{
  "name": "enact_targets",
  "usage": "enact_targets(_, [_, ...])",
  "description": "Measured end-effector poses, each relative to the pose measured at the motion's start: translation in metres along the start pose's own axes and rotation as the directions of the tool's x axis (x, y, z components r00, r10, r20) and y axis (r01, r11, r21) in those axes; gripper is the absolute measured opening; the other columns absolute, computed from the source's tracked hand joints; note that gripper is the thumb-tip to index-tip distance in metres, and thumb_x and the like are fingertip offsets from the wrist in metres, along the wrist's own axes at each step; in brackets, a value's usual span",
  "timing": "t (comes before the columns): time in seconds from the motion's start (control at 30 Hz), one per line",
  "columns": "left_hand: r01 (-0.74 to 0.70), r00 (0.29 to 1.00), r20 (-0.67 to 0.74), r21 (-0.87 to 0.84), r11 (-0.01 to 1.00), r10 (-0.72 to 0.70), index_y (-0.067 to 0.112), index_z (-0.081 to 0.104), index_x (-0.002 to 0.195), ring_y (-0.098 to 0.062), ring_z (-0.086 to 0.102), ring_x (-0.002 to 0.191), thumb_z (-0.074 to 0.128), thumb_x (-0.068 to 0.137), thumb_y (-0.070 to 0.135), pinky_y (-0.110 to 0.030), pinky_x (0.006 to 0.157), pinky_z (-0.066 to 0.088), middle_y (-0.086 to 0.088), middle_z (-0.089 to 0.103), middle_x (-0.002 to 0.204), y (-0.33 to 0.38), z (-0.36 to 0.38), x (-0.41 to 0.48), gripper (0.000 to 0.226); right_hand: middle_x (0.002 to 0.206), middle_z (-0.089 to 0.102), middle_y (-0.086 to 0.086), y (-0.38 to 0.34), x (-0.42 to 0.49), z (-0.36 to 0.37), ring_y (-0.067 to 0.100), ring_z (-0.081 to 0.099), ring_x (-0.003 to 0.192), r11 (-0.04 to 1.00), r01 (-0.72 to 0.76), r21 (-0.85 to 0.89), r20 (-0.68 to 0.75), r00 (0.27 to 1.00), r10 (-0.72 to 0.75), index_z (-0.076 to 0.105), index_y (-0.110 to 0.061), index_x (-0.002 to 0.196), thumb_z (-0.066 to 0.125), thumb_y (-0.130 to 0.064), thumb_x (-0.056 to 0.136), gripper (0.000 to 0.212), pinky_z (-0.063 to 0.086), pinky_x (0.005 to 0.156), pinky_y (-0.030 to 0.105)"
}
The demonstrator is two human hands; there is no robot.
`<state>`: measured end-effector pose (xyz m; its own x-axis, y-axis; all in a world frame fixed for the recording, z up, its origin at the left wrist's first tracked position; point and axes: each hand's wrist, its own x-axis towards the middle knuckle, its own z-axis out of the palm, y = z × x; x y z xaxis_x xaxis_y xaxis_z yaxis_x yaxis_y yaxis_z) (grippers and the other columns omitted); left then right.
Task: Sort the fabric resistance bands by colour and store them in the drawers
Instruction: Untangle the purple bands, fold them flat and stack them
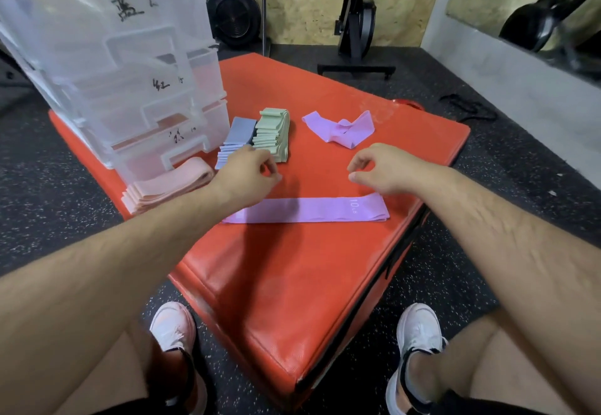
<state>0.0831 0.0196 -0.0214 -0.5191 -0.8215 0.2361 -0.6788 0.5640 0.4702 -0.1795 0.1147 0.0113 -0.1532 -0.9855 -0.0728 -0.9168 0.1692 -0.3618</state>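
hands hover empty, loosely curled: left hand (250,172), right hand (382,167). flat purple fabric band (305,210) lies just nearer.

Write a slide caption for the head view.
Left hand and right hand hover empty over a flat purple fabric band on a red padded box.

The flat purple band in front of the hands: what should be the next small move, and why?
Probably the right hand should reach for the crumpled purple band and lay it, smoothed, on the flat purple band. That hand and the left hand hold nothing; the pink stack, blue stack and green stack are already formed, and only the two purple bands lie apart.
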Motion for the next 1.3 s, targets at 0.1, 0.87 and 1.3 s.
enact_targets(0.1, [-0.066, 0.998, 0.010, -0.034, 0.997, 0.066, 0.025, 0.066, 0.085, -0.019, 0.058, 0.090, 0.071, 0.082, 0.027, -0.026, 0.080, 0.042, -0.003, 0.062, 0.092, 0.019, 0.018, 0.028, 0.006, 0.127, 0.059, -0.005, -0.004, 0.019, -0.004, 0.016, 0.057, 0.115, 1.000, -0.007, -0.005, 0.029, 1.000, 0.007, 0.069, -0.028, 0.117, 0.067, -0.036, 0.093, 0.025, 0.045, 0.097, 0.029])
enact_targets(0.87, [0.009, 1.000, 0.021, -0.220, 0.975, -0.004, 0.021, 0.062, 0.118, -0.018, 0.059, 0.100, 0.062, 0.089, 0.022, -0.029, 0.092, 0.047, -0.001, 0.058, 0.116, 0.048, 0.049, 0.119, 0.029, 0.109, 0.071, -0.004, 0.019, 0.121, -0.008, 0.017, 0.061, 0.105, 0.989, 0.005, 0.151, -0.255, 0.966, 0.034, 0.078, -0.022, 0.097, 0.060, -0.011, 0.091, 0.021, 0.036, 0.081, 0.020])
enact_targets(1.3, [-0.147, 0.987, -0.121, -0.369, 0.918, 0.109, 0.024, 0.069, 0.110, -0.007, 0.059, 0.083, 0.072, 0.089, 0.024, -0.010, 0.069, 0.040, 0.010, 0.063, 0.102, 0.081, -0.004, 0.079, 0.021, 0.082, 0.070, -0.004, -0.023, 0.037, -0.056, 0.010, 0.058, 0.073, 0.907, 0.254, 0.336, -0.268, 0.949, -0.167, 0.057, -0.031, 0.101, 0.071, -0.009, 0.084, 0.031, 0.051, 0.077, 0.034])
